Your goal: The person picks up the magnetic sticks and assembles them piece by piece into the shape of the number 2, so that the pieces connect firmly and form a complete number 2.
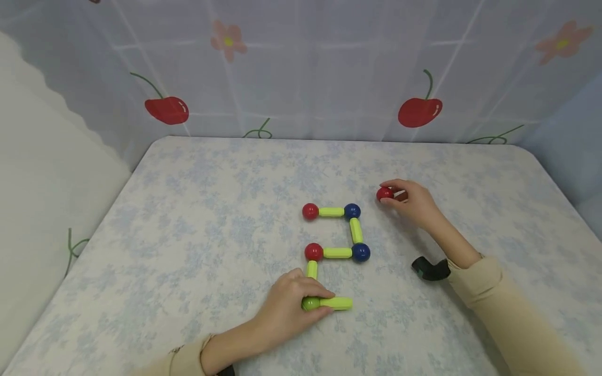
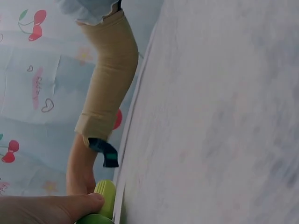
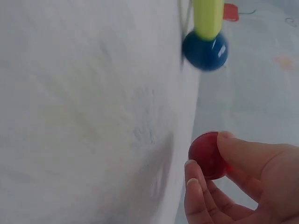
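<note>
My right hand pinches a red ball between thumb and fingertips, to the right of a joined zigzag of balls and rods on the table. In that zigzag, two red balls are at the left and two blue balls at the right, linked by yellow-green rods. At its near end my left hand grips a yellow-green rod where it meets a green ball. Another rod runs from the near red ball toward this hand, its lower end hidden by the fingers.
A pale blue floral cloth covers the table. Behind it hangs a curtain printed with cherries and flowers. A dark curved strap piece sticks out by the right sleeve cuff, above the table.
</note>
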`<action>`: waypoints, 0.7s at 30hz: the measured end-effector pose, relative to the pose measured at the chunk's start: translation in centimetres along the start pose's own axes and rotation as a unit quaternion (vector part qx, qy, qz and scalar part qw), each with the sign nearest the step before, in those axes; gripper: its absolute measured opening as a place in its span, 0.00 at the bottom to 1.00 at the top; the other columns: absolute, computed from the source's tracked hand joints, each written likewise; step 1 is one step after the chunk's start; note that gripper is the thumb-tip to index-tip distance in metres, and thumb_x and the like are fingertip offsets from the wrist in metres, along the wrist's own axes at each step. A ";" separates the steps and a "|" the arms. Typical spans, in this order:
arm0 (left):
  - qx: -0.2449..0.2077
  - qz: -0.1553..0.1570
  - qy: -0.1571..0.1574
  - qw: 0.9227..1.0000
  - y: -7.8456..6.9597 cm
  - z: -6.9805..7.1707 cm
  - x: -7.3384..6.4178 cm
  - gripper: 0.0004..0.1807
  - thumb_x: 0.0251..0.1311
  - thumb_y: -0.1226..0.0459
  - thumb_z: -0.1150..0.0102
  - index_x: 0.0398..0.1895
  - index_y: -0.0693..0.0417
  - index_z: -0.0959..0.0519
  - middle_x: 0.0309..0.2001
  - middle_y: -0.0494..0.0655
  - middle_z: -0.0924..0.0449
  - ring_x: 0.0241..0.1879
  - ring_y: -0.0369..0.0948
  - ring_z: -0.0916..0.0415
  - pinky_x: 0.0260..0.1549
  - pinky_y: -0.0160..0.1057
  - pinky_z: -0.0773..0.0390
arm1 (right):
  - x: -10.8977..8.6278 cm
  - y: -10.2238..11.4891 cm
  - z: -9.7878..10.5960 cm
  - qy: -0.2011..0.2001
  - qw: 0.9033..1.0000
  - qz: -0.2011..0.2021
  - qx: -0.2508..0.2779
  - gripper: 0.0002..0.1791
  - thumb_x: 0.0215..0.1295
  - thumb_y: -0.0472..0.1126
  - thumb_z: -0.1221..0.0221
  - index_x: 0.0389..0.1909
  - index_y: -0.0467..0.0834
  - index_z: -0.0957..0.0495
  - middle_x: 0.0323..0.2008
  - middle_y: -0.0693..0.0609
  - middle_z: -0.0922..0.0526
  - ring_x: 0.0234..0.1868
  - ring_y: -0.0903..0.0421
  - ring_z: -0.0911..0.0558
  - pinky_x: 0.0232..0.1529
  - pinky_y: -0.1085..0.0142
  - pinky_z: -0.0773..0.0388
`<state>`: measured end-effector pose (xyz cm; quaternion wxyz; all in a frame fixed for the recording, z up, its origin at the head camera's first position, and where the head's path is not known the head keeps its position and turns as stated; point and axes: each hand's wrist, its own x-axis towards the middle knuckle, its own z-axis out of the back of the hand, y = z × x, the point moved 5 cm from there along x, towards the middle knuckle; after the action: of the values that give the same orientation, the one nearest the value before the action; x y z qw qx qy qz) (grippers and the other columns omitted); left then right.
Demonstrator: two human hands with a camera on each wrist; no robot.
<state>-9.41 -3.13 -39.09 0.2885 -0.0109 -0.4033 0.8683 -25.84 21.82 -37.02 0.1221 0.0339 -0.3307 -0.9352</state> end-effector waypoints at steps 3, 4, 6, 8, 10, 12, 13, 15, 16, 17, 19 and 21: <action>0.009 0.006 0.003 1.000 0.5 0.3 0.7 0.10 0.49 0.58 0.29 0.37 0.43 0.14 0.32 0.26 0.20 0.30 0.29 0.35 0.28 0.28 0.33 | -2.4 0.3 0.1 -0.001 1.000 0.002 0.016 0.23 0.62 0.36 0.39 0.58 0.36 0.29 0.49 0.37 0.26 0.43 0.42 0.23 0.41 0.51 0.23; 0.010 0.009 0.005 1.000 0.6 0.4 1.0 0.10 0.50 0.58 0.29 0.37 0.44 0.14 0.33 0.26 0.20 0.30 0.29 0.34 0.28 0.29 0.33 | -3.2 0.4 0.1 -0.001 1.000 0.007 0.021 0.23 0.62 0.35 0.39 0.58 0.37 0.28 0.50 0.37 0.25 0.42 0.43 0.22 0.40 0.52 0.23; 0.016 0.012 0.005 1.000 0.9 0.6 1.4 0.10 0.50 0.58 0.30 0.38 0.44 0.14 0.33 0.27 0.20 0.31 0.30 0.34 0.28 0.29 0.33 | -4.8 1.0 -0.2 0.000 0.999 0.029 0.033 0.23 0.60 0.34 0.38 0.57 0.37 0.27 0.50 0.38 0.25 0.41 0.45 0.21 0.37 0.55 0.22; 0.019 0.015 0.003 1.000 1.1 0.8 1.7 0.10 0.50 0.58 0.30 0.38 0.44 0.14 0.33 0.27 0.20 0.31 0.31 0.35 0.28 0.30 0.33 | -6.3 1.7 -0.9 0.011 0.997 0.050 0.052 0.22 0.59 0.33 0.37 0.56 0.37 0.26 0.50 0.39 0.24 0.39 0.48 0.21 0.36 0.59 0.22; 0.019 0.017 0.001 1.000 1.3 1.1 1.9 0.10 0.50 0.58 0.30 0.38 0.44 0.14 0.33 0.27 0.20 0.30 0.31 0.35 0.27 0.30 0.34 | -7.8 2.5 -1.9 0.024 0.995 0.066 0.069 0.22 0.57 0.33 0.36 0.54 0.39 0.24 0.48 0.43 0.22 0.38 0.52 0.21 0.35 0.62 0.22; 0.019 0.016 -0.003 1.000 1.3 1.2 2.1 0.10 0.50 0.58 0.30 0.38 0.44 0.14 0.33 0.27 0.20 0.30 0.32 0.35 0.26 0.31 0.34 | -9.1 3.2 -2.9 0.049 0.991 0.078 0.093 0.21 0.56 0.33 0.35 0.53 0.40 0.23 0.47 0.46 0.22 0.37 0.55 0.22 0.35 0.65 0.23; 0.017 0.016 -0.003 1.000 1.4 1.3 2.2 0.10 0.50 0.58 0.30 0.38 0.44 0.14 0.33 0.27 0.20 0.30 0.32 0.36 0.26 0.31 0.34 | -9.6 3.5 -3.5 0.064 0.989 0.081 0.106 0.20 0.57 0.34 0.35 0.52 0.42 0.23 0.46 0.48 0.21 0.37 0.57 0.22 0.36 0.65 0.23; 0.018 0.014 -0.004 1.000 1.3 1.4 2.4 0.10 0.50 0.58 0.30 0.38 0.44 0.14 0.33 0.27 0.19 0.30 0.32 0.36 0.27 0.31 0.34 | -10.5 4.0 -4.4 0.087 0.984 0.094 0.127 0.20 0.57 0.36 0.35 0.52 0.43 0.22 0.45 0.51 0.21 0.37 0.58 0.23 0.36 0.65 0.24; 0.018 0.012 -0.005 1.000 1.3 1.4 2.4 0.10 0.50 0.58 0.30 0.38 0.44 0.14 0.34 0.27 0.19 0.30 0.32 0.36 0.27 0.31 0.34 | -10.8 4.2 -4.8 0.099 0.980 0.101 0.137 0.19 0.57 0.37 0.35 0.52 0.43 0.22 0.44 0.52 0.21 0.37 0.58 0.23 0.35 0.65 0.24; 0.017 0.012 -0.005 1.000 1.3 1.4 2.4 0.10 0.50 0.58 0.30 0.38 0.45 0.14 0.34 0.28 0.19 0.31 0.32 0.36 0.27 0.31 0.34 | -11.0 4.4 -5.2 0.107 0.977 0.111 0.145 0.19 0.58 0.38 0.35 0.52 0.44 0.22 0.44 0.52 0.21 0.37 0.59 0.23 0.35 0.66 0.24; 0.016 0.011 -0.005 1.000 1.3 1.4 2.5 0.10 0.50 0.58 0.30 0.38 0.45 0.14 0.34 0.28 0.19 0.31 0.32 0.35 0.27 0.31 0.34 | -11.1 4.7 -5.8 0.116 0.974 0.121 0.155 0.19 0.58 0.40 0.35 0.51 0.45 0.22 0.44 0.53 0.21 0.36 0.59 0.23 0.34 0.66 0.25; 0.014 0.013 -0.003 1.000 1.3 1.4 2.5 0.10 0.50 0.58 0.30 0.38 0.45 0.14 0.34 0.29 0.19 0.31 0.32 0.35 0.27 0.31 0.34 | -11.2 4.8 -6.3 0.116 0.972 0.130 0.158 0.19 0.58 0.40 0.35 0.51 0.45 0.22 0.44 0.54 0.21 0.35 0.59 0.23 0.32 0.67 0.26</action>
<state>-12.53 -3.49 -38.55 0.2764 -0.0092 -0.3919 0.8775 -13.12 17.14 -39.08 0.2733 0.1175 -0.4597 -0.8368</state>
